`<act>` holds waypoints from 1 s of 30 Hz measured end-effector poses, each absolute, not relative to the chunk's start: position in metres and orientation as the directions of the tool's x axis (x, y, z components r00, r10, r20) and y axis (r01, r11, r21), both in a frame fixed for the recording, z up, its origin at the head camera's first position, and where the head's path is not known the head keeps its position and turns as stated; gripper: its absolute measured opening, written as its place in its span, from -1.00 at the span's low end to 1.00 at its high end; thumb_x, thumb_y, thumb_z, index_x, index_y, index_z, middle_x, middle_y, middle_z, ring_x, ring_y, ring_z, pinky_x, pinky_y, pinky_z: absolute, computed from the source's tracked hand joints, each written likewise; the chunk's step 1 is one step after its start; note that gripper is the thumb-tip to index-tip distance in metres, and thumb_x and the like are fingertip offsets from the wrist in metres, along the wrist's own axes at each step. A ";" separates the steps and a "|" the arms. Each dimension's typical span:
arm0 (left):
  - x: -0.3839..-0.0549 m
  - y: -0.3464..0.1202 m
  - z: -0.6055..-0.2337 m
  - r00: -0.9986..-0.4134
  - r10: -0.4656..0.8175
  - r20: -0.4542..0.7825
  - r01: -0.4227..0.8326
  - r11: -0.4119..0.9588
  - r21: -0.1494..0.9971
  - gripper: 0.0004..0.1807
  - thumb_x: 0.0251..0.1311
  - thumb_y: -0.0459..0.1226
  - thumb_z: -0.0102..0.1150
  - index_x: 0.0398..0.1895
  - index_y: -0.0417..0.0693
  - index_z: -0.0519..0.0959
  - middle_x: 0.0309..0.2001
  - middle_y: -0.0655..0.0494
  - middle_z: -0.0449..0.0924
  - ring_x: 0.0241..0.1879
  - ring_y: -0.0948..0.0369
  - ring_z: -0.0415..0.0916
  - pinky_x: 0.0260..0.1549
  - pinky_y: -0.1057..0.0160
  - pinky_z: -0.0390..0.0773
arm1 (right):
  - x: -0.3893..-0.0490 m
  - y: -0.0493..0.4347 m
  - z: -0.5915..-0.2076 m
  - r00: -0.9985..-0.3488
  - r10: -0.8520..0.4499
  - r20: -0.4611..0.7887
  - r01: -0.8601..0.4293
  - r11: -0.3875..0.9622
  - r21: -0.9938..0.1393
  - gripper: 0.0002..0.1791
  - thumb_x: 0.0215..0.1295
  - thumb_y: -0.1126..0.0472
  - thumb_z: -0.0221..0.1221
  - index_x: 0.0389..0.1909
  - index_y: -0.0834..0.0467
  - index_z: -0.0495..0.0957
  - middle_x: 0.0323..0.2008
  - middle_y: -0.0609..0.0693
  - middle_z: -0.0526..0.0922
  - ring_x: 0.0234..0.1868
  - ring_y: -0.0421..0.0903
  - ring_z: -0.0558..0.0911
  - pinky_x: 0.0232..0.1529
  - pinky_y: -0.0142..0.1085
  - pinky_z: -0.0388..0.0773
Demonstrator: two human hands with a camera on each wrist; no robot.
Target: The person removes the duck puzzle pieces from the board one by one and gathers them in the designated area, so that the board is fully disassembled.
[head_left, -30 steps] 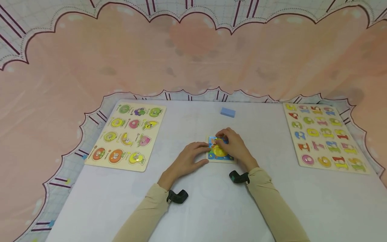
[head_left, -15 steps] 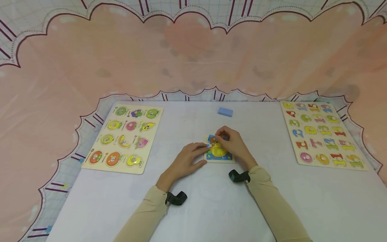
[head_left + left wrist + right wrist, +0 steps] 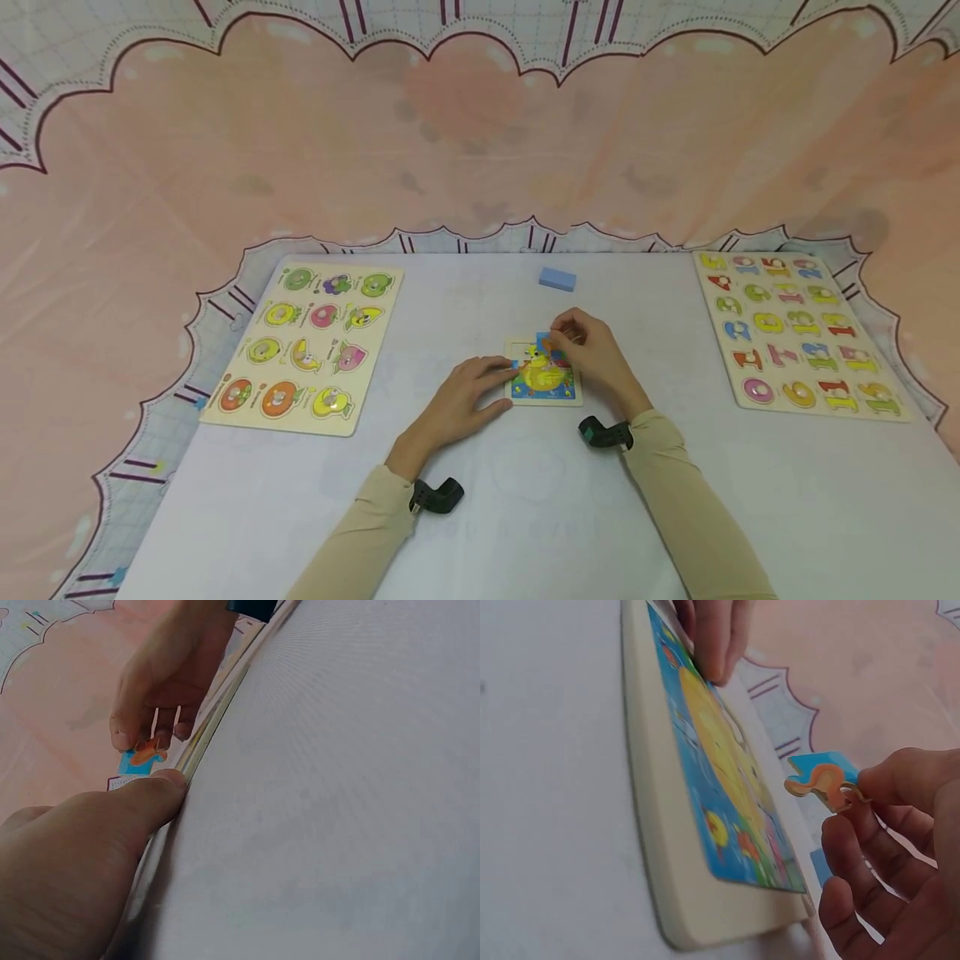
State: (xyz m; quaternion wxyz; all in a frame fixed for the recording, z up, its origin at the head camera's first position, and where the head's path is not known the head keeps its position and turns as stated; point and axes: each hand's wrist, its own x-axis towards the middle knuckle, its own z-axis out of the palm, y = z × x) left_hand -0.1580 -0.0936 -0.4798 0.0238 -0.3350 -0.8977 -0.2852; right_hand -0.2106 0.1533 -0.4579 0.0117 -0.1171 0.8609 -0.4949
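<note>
A small wooden jigsaw puzzle (image 3: 546,385) with a yellow duck on blue lies in the middle of the table. My left hand (image 3: 463,402) rests along its left side, fingers fairly straight, a fingertip on the picture and the thumb (image 3: 161,791) at the board's edge. Between thumb and fingers, my right hand (image 3: 596,354) pinches a blue and orange jigsaw piece (image 3: 825,778), which is raised over the upper right of the puzzle. At the puzzle's top left, pale bare backing shows.
To the left lies a fruit peg board (image 3: 300,354), and to the right a number peg board (image 3: 810,342). A blue block (image 3: 557,279) sits behind the puzzle. A patterned peach cloth (image 3: 480,150) hangs behind the white table (image 3: 525,517).
My right hand has lifted the jigsaw piece from the puzzle's top left and carried it rightward, uncovering pale backing there. The left hand stays at the board's side.
</note>
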 end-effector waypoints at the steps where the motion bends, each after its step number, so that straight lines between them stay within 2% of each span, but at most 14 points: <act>1: -0.158 -0.094 -0.480 -0.776 0.587 0.230 0.613 0.615 0.496 -0.46 0.21 -0.06 0.20 0.27 0.12 0.43 0.27 0.13 0.38 0.29 0.14 0.30 0.36 0.05 0.18 | -0.211 0.155 -0.457 -0.975 -0.203 0.093 -0.183 0.488 -0.853 -0.84 0.31 0.16 0.15 -0.18 0.14 0.50 -0.24 0.06 0.62 -0.24 -0.07 0.56 -0.14 -0.29 0.51; 6: -0.158 -0.093 -0.479 -0.782 0.586 0.213 0.603 0.625 0.496 -0.46 0.22 -0.04 0.18 0.29 0.14 0.42 0.28 0.14 0.37 0.30 0.15 0.29 0.38 0.07 0.16 | -0.212 0.164 -0.455 -0.982 -0.169 0.086 -0.158 0.485 -0.860 -0.84 0.30 0.18 0.15 -0.19 0.17 0.49 -0.25 0.09 0.61 -0.25 -0.04 0.53 -0.14 -0.26 0.48; 14: -0.156 -0.093 -0.479 -0.780 0.581 0.232 0.608 0.617 0.500 -0.47 0.21 -0.06 0.20 0.26 0.09 0.45 0.26 0.14 0.39 0.28 0.15 0.31 0.36 0.06 0.18 | -0.217 0.186 -0.454 -0.989 -0.128 0.069 -0.125 0.513 -0.849 -0.81 0.32 0.15 0.13 -0.16 0.18 0.51 -0.22 0.10 0.63 -0.26 -0.06 0.52 -0.21 -0.35 0.46; 20: -0.156 -0.093 -0.479 -0.782 0.579 0.230 0.606 0.620 0.499 -0.47 0.20 -0.06 0.21 0.26 0.09 0.45 0.26 0.15 0.39 0.28 0.15 0.30 0.36 0.06 0.18 | -0.221 0.206 -0.455 -0.990 -0.129 0.054 -0.115 0.532 -0.839 -0.75 0.34 0.15 0.12 -0.11 0.23 0.52 -0.15 0.16 0.64 -0.25 -0.17 0.53 -0.23 -0.46 0.45; 24: -0.157 -0.093 -0.480 -0.781 0.579 0.233 0.607 0.619 0.499 -0.47 0.20 -0.07 0.21 0.26 0.10 0.45 0.26 0.15 0.39 0.29 0.16 0.30 0.36 0.06 0.17 | -0.222 0.214 -0.455 -0.992 -0.128 0.016 -0.082 0.536 -0.840 -0.72 0.33 0.12 0.12 -0.09 0.25 0.52 -0.15 0.20 0.64 -0.28 -0.21 0.57 -0.33 -0.46 0.48; 30: -0.157 -0.093 -0.480 -0.779 0.579 0.240 0.609 0.612 0.504 -0.47 0.21 -0.07 0.21 0.26 0.10 0.45 0.26 0.15 0.39 0.29 0.15 0.30 0.36 0.05 0.17 | -0.222 0.220 -0.456 -0.995 -0.101 -0.015 -0.048 0.589 -0.807 -0.73 0.34 0.13 0.11 -0.10 0.24 0.54 -0.14 0.17 0.64 -0.20 -0.12 0.57 -0.17 -0.39 0.46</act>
